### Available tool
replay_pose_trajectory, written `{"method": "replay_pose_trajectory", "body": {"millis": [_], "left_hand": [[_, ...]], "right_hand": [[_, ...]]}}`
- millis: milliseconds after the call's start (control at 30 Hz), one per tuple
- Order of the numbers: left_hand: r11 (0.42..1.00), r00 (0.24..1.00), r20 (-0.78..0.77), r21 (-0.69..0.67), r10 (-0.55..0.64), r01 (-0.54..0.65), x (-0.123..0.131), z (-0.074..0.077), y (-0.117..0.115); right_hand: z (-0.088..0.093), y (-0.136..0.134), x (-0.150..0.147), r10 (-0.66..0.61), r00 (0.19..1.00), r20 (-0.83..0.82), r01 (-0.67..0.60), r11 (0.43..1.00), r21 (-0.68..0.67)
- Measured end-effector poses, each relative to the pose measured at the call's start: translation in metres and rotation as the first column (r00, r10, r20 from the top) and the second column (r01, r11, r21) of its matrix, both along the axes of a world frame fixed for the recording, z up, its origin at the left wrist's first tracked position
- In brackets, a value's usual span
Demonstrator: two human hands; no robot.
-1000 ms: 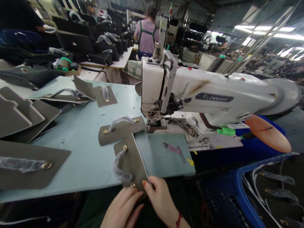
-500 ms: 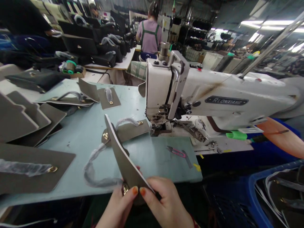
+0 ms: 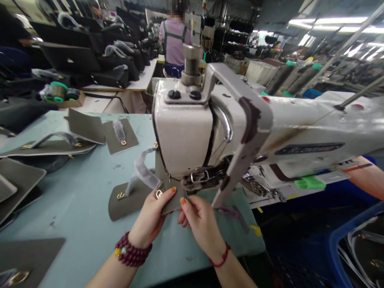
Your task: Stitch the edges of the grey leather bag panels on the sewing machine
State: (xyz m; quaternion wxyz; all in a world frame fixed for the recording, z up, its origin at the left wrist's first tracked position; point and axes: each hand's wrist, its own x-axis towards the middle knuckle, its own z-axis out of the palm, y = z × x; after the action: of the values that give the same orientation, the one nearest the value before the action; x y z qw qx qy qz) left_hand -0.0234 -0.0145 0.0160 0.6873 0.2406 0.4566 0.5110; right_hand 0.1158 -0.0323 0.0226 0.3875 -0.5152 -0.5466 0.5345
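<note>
My left hand (image 3: 151,218) and my right hand (image 3: 199,222) both pinch the near edge of a grey bag panel (image 3: 174,202) with a plastic-wrapped handle (image 3: 144,172) and gold rings. The panel stands up against the head of the white sewing machine (image 3: 186,136), close to the needle area (image 3: 196,180). Its upper part is hidden behind the machine head. A second grey panel with a gold ring (image 3: 126,200) lies flat on the table just left of my hands.
The pale blue table (image 3: 84,208) carries more grey panels at the left (image 3: 18,176) and back (image 3: 120,136). Pink thread snips (image 3: 228,211) lie right of my hands. A blue bin (image 3: 357,248) with panels sits at lower right. A person works at a far table (image 3: 175,40).
My hands have carried the panel forward from the table's near edge up to the machine head. The view has moved in closer to the machine.
</note>
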Motion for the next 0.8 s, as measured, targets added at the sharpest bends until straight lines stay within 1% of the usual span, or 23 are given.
{"method": "replay_pose_trajectory", "body": {"millis": [67, 133, 233, 333, 433, 533, 667, 733, 800], "left_hand": [[0.999, 0.999, -0.020, 0.015, -0.036, 0.037, -0.002, 0.000, 0.011], [0.998, 0.997, -0.048, 0.027, -0.057, 0.058, -0.004, 0.004, 0.020], [0.997, 0.994, -0.077, 0.011, -0.075, 0.076, -0.004, 0.016, 0.029], [0.998, 0.991, -0.116, 0.014, -0.065, 0.067, -0.001, 0.029, 0.034], [0.998, 0.989, -0.144, 0.045, -0.043, 0.050, 0.002, 0.036, 0.036], [0.996, 0.985, -0.169, 0.066, -0.043, 0.055, 0.002, 0.033, 0.035], [0.989, 0.974, -0.209, 0.093, -0.092, 0.114, -0.004, 0.023, 0.034], [0.976, 0.965, -0.208, 0.114, -0.160, 0.186, -0.010, 0.019, 0.035], [0.950, 0.944, -0.203, 0.120, -0.261, 0.289, -0.017, 0.015, 0.036]], "right_hand": [[-0.007, 0.006, -0.003, -0.031, 0.998, -0.057, 0.030, 0.999, -0.022], [-0.014, 0.010, -0.007, -0.062, 0.991, -0.123, 0.056, 0.997, -0.050], [-0.020, 0.013, -0.014, -0.118, 0.975, -0.190, 0.103, 0.991, -0.089], [-0.022, 0.014, -0.016, -0.150, 0.966, -0.210, 0.130, 0.986, -0.106], [-0.024, 0.014, -0.015, -0.161, 0.963, -0.217, 0.137, 0.983, -0.122], [-0.027, 0.013, -0.013, -0.139, 0.966, -0.219, 0.113, 0.986, -0.125], [-0.024, 0.013, -0.011, -0.110, 0.966, -0.234, 0.081, 0.988, -0.131], [-0.020, 0.013, -0.010, -0.113, 0.965, -0.238, 0.081, 0.987, -0.138], [-0.016, 0.012, -0.009, -0.112, 0.962, -0.248, 0.078, 0.986, -0.145]]}}
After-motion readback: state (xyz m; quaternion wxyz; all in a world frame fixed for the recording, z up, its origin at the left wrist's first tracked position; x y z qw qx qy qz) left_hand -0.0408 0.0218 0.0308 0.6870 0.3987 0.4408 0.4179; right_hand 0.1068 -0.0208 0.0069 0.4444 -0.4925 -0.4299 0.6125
